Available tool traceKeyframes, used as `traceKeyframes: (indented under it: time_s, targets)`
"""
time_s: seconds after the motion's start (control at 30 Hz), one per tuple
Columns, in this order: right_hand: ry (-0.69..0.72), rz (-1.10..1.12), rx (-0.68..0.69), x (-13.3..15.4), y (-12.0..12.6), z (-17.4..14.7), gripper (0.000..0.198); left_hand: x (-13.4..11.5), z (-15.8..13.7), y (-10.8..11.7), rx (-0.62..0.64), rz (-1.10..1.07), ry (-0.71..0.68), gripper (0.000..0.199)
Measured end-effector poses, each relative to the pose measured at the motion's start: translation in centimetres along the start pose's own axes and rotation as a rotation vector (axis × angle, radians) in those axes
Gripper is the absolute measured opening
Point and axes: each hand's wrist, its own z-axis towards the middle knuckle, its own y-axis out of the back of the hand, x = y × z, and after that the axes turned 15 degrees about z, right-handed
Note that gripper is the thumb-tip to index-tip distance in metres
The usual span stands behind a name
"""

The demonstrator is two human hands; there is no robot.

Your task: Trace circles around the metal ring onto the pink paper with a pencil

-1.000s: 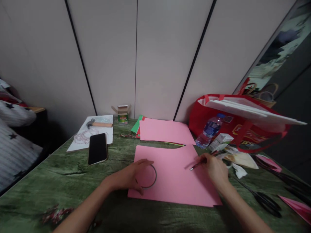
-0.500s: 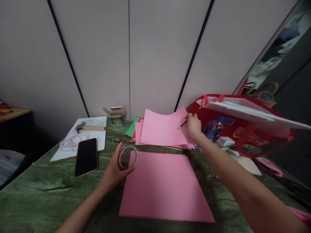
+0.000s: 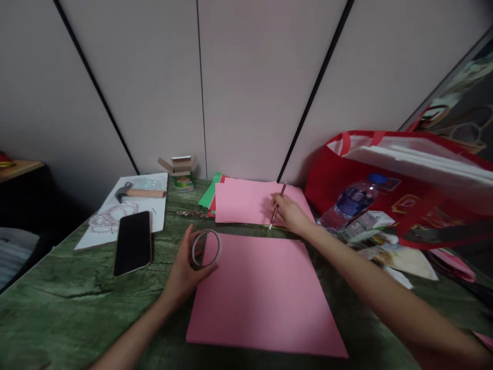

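Note:
My left hand [image 3: 189, 267] grips a roll of tape [image 3: 219, 250] upright between thumb and fingers, over the left edge of a pink sheet [image 3: 262, 298]. That sheet lies flat in front of me. My right hand [image 3: 288, 209] is closed on a slim dark pencil [image 3: 276, 210], tilted with one end toward the table. It rests at the front of a stack of pink paper [image 3: 246, 200] behind the flat sheet. Whether the right fingers also touch the stack is hard to see. Green and red sheets [image 3: 211, 194] stick out at the stack's left.
On the left, a white board [image 3: 158, 218] carries a hammer [image 3: 144, 193], beads [image 3: 108, 218] and part of a phone [image 3: 133, 244]. A small open box [image 3: 184, 180] stands by the wall. A red bag [image 3: 323, 169], water bottle [image 3: 348, 203] and crumpled wrappers [image 3: 404, 259] crowd the right.
My right hand has moved left and nearer to me with the pencil, which now stands steeper. The raised top pink sheet now lies flatter on the stack. My left hand still holds the tape.

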Motion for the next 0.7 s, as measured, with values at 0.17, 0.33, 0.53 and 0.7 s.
traceKeyframes:
  time_s: [0.17,0.33,0.53,0.7]
  targets:
    - [0.113,0.197,0.056,3.4,-4.1,-7.0,0.018,-1.3,0.0,-0.3,0.006,-0.051,0.077,0.098]
    - [0.074,0.207,-0.036,2.4,-4.9,-9.5,0.023,-1.8,-0.1,-1.0,0.047,-0.05,0.073,0.096]
    - [0.121,0.244,-0.018,1.2,-4.1,-9.6,0.025,-1.5,0.0,-1.2,0.2,0.134,-0.053,0.103]
    - [0.122,0.237,0.006,1.3,-4.2,-9.6,0.027,-1.1,0.9,-1.4,0.328,0.432,-0.258,0.107]
